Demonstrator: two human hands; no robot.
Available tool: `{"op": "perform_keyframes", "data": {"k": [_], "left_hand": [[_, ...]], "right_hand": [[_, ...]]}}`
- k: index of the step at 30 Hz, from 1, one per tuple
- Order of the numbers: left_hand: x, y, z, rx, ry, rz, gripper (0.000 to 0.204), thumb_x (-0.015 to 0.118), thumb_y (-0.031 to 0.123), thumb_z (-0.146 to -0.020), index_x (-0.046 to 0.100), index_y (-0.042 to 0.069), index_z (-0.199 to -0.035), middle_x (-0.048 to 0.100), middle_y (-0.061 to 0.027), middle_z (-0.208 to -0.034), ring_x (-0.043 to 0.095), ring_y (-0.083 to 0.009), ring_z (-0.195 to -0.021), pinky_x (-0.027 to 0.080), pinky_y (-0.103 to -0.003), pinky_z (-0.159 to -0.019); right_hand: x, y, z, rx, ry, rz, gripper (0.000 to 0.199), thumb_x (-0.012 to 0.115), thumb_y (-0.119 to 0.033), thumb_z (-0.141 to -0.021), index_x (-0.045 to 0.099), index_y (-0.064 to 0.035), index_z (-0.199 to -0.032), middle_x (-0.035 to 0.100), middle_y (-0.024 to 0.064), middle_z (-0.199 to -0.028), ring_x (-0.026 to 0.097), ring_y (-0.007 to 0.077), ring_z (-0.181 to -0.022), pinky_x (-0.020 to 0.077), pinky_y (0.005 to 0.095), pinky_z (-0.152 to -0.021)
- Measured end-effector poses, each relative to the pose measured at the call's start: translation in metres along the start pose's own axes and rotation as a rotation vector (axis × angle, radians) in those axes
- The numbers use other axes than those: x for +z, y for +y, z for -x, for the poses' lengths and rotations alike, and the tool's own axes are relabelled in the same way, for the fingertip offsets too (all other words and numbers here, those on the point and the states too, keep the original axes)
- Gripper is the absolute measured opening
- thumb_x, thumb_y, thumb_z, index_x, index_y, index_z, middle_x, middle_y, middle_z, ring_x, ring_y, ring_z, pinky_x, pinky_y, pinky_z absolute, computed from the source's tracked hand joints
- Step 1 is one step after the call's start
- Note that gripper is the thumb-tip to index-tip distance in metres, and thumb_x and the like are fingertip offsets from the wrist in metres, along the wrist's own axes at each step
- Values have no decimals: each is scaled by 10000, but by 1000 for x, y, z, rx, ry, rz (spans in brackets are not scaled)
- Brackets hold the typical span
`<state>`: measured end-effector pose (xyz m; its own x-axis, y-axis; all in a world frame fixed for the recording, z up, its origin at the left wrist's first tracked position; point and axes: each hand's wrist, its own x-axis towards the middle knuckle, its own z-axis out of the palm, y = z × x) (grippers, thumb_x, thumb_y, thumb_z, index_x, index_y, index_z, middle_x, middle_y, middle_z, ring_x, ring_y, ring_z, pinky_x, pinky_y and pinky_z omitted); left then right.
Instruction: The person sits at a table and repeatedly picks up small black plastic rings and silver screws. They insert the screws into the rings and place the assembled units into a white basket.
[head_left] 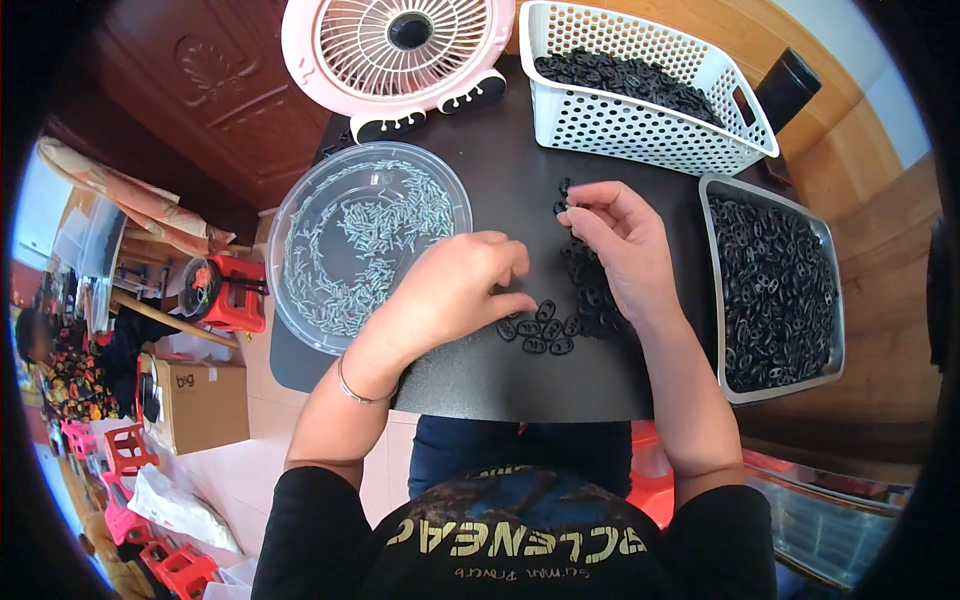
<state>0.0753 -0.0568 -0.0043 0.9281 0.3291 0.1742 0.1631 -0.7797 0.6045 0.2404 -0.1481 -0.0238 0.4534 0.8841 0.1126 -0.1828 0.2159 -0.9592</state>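
My right hand [632, 245] is raised over the dark table, thumb and forefinger pinched on a small black plastic piece [563, 190]. Below it lies a loose heap of similar black pieces [597, 305], partly hidden by the hand and wrist. My left hand [470, 280] hovers next to several flat black oval pieces with holes [545, 330]. Its fingers are curled, with the thumb apart from the forefinger, and no object shows between them. By the left forearm stands a round clear plastic tub [290, 215] holding many small silvery screw-like pieces [385, 222].
A white perforated basket [640, 145] of black pieces stands at the back right. A metal-rimmed tray [840, 340] full of black ovals is at the right. At the back left is a pink fan [440, 95]. A cardboard box [205, 405] and red stools [235, 295] stand on the left floor.
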Motion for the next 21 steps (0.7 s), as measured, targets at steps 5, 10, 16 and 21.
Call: {"op": "perform_keyframes", "data": {"k": [5, 10, 16, 21], "left_hand": [[7, -1, 2, -2, -72, -61, 236, 726, 103, -607, 537, 26, -725, 531, -100, -628, 558, -254, -595, 434, -334, -516], [10, -2, 4, 6, -24, -34, 203, 687, 51, -604, 541, 14, -741, 535, -122, -658, 569, -277, -612, 451, -347, -534], [19, 0, 3, -29, 26, -177, 137, 597, 35, -635, 545, 5, -758, 526, -153, -730, 567, -318, -631, 469, -384, -565], [24, -1, 1, -53, 61, -202, 166, 573, 27, -645, 549, 6, -808, 516, -158, -728, 554, -343, -621, 472, -402, -589]], "right_hand": [[1, -6, 1, 25, -19, 47, 148, 609, -37, -791, 591, -17, -936, 590, 27, -840, 552, 76, -766, 450, 210, -720], [-1, -4, 1, 10, 2, 117, 141, 614, -45, -790, 600, -29, -930, 588, 8, -820, 533, 58, -743, 436, 199, -688], [3, -6, 2, 7, 14, 127, 140, 609, -49, -797, 598, -17, -933, 597, 14, -828, 530, 59, -745, 432, 197, -690], [2, -6, 2, -6, -13, 94, 149, 597, -55, -808, 593, 1, -946, 610, 37, -854, 553, 80, -785, 444, 208, -720]]}}
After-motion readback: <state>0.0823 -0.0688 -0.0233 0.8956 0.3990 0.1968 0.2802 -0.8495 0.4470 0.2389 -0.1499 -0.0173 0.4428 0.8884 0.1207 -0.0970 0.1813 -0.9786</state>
